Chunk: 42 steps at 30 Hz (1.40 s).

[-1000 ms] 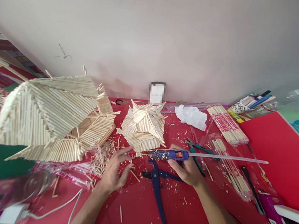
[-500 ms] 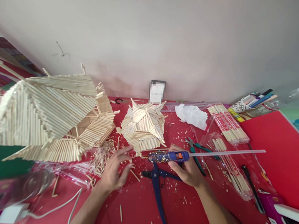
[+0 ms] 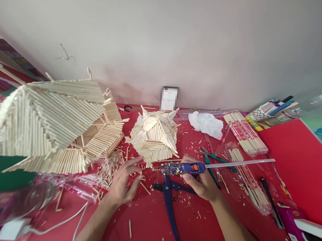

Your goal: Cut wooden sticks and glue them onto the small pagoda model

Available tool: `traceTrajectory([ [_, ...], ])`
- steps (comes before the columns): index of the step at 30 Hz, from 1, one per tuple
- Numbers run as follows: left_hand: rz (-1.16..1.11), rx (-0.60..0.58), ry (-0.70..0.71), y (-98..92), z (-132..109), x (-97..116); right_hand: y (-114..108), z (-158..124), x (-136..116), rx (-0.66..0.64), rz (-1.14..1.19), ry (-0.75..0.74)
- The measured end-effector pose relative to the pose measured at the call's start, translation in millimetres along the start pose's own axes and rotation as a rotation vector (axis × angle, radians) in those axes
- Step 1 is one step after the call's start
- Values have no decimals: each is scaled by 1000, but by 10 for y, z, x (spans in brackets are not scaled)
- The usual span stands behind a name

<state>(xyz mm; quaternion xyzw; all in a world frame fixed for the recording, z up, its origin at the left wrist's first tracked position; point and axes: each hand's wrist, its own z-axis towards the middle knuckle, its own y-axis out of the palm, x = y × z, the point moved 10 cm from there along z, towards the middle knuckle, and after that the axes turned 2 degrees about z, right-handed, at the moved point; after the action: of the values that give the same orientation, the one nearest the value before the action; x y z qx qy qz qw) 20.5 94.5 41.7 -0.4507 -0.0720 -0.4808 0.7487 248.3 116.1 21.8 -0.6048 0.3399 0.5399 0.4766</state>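
Note:
My right hand (image 3: 201, 181) is wrapped round a blue glue gun (image 3: 184, 168), its nozzle pointing left and a long clear glue stick (image 3: 240, 163) sticking out of its back. To the left, my left hand (image 3: 126, 180) is held with thumb and fingers apart, close to the nozzle; whether its fingertips touch a small stick piece is hard to tell. Just beyond both hands stands a small pointed roof of wooden sticks (image 3: 156, 134), its near corner by the nozzle. A blue-handled cutter (image 3: 169, 204) lies below the glue gun.
A larger stick-built house (image 3: 54, 117) fills the left side. Cut stick pieces (image 3: 110, 170) lie beside it. Green-handled pliers (image 3: 211, 161), crumpled white paper (image 3: 206, 124), packed chopsticks (image 3: 246, 133) and a pen cup (image 3: 262, 111) are on the right. A white cable (image 3: 59, 223) runs at front left.
The clear glue stick's far end has moved left, so less of it shows behind the glue gun. The gun has shifted very slightly right; my left hand looks unmoved.

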Motion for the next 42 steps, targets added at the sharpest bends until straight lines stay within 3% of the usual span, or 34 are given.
traceTrajectory([
  [3, 16, -5, 2, 0, 4, 9, -47, -8, 37, 15, -31, 54],
  [8, 18, -5, -7, 4, -12, -12, 97, -30, -45, -173, 108, 45],
  [11, 3, -4, -10, 7, -27, -32, 77, -68, -99, -222, 110, 9],
  [13, -3, -6, -8, 10, -31, -34, -27, -116, -53, -208, 24, 37],
  [16, 1, -10, -13, 13, -29, -30, -269, -252, 192, -166, -166, 233],
  [18, 3, -7, -17, 9, -26, -24, -476, -353, 328, -102, -403, 347],
  [20, 0, 3, -16, -2, -22, -16, -611, -398, 344, -41, -660, 369],
  [23, 0, 23, -5, -33, -12, 2, -554, -355, 343, -50, -912, 372],
  [28, 38, 78, 27, -135, 16, 50, -351, -196, 539, -189, -1105, 506],
  [32, 89, 121, 52, -230, 51, 129, -403, -164, 450, -105, -1154, 490],
  [35, 120, 113, 81, -247, 80, 228, -304, -178, 82, 15, -1020, 299],
  [38, 136, 92, 149, -221, 83, 375, 95, -187, -296, -18, -516, 81],
  [42, 130, 4, 279, -116, 33, 600, 503, -150, -427, 10, 101, 33],
])
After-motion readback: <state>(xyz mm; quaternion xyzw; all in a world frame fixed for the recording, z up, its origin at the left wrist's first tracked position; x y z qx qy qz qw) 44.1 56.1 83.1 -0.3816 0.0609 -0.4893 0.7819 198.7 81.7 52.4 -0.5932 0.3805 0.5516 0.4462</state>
